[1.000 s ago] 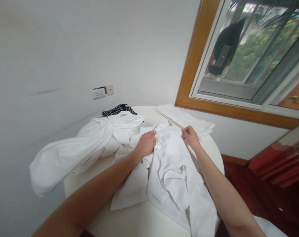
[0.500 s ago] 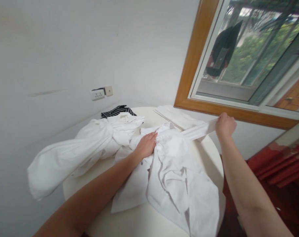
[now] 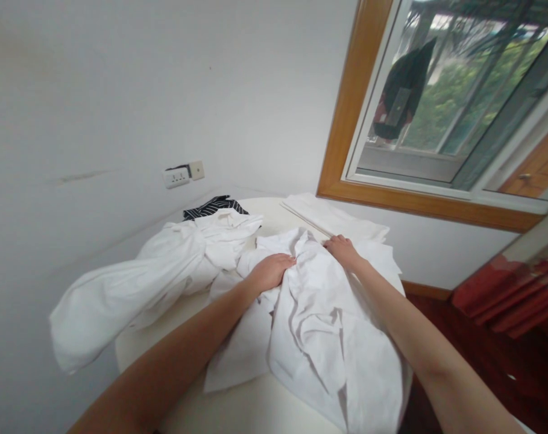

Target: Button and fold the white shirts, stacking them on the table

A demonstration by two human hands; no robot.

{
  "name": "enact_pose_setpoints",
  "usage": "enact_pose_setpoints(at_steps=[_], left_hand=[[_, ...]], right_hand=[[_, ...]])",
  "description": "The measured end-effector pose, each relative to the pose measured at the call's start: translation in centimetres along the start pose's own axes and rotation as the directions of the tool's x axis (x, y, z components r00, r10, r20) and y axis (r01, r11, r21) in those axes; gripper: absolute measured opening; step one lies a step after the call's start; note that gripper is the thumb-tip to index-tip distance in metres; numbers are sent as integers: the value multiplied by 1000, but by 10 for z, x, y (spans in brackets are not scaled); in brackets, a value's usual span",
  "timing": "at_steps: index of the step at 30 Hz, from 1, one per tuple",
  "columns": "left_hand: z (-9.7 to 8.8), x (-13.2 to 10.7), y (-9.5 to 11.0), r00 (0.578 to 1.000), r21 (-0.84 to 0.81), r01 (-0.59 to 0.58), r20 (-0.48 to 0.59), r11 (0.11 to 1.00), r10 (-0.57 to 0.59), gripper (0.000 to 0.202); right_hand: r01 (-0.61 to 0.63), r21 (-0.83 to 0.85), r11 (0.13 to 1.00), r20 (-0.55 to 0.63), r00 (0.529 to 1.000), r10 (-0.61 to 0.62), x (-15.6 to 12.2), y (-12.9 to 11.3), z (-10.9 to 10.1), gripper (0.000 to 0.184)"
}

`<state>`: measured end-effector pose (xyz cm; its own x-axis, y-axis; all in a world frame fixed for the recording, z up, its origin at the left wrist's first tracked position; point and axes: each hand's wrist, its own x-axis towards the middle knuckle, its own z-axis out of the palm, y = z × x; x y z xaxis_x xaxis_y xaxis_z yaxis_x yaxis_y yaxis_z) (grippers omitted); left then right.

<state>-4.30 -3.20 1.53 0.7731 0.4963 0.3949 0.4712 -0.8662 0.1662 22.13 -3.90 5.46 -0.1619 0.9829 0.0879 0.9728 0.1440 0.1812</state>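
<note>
A crumpled white shirt (image 3: 319, 301) lies across the round table, its lower part reaching the near edge. My left hand (image 3: 274, 271) rests on the shirt's upper part, fingers laid over the cloth. At the shirt's right upper edge, my right hand (image 3: 343, 250) lies low on the fabric with its fingers stretched forward. Beyond my right wrist, the shirt's sleeve (image 3: 382, 256) spreads out to the right. Part of the cloth under both hands and forearms is hidden.
A bunched white garment (image 3: 165, 265) hangs past the table's left side. Behind it lies a black striped cloth (image 3: 214, 207). A folded white cloth (image 3: 332, 217) sits at the back right of the white table (image 3: 264, 211), below the wood-framed window (image 3: 418, 208). A wall socket (image 3: 176, 177) is behind.
My right hand has let go of the raised sleeve end and come left and down onto the shirt. The sleeve now lies on the table. My left hand has shifted slightly.
</note>
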Motion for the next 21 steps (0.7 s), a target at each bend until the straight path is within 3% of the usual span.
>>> enact_pose_setpoints(at_steps=[4, 8, 10, 13, 17, 19, 21], left_hand=[[0, 0, 1, 1000, -2, 14, 15, 1000, -14, 31], [2, -1, 0, 999, -17, 31, 13, 999, -31, 31], [2, -2, 0, 999, -11, 48, 20, 999, -47, 31], [1, -2, 2, 997, 3, 67, 36, 998, -67, 31], [-2, -3, 5, 997, 9, 76, 33, 997, -76, 30], [-3, -3, 6, 996, 4, 84, 27, 996, -85, 30], [-2, -3, 5, 996, -1, 84, 21, 996, -84, 31]], right_hand=[[-29, -15, 999, 13, 999, 29, -2, 1, -10, 31], [-170, -69, 983, -86, 983, 164, -2, 26, -42, 34], [-251, -114, 961, -195, 954, 226, 1, 45, -60, 34], [-397, -114, 911, -365, 869, 333, 7, 76, -77, 31], [-440, -132, 889, -461, 821, 338, 8, 104, -79, 29], [-426, -171, 888, -480, 823, 302, 6, 104, -74, 32], [-361, -206, 910, -463, 855, 234, 6, 90, -67, 32]])
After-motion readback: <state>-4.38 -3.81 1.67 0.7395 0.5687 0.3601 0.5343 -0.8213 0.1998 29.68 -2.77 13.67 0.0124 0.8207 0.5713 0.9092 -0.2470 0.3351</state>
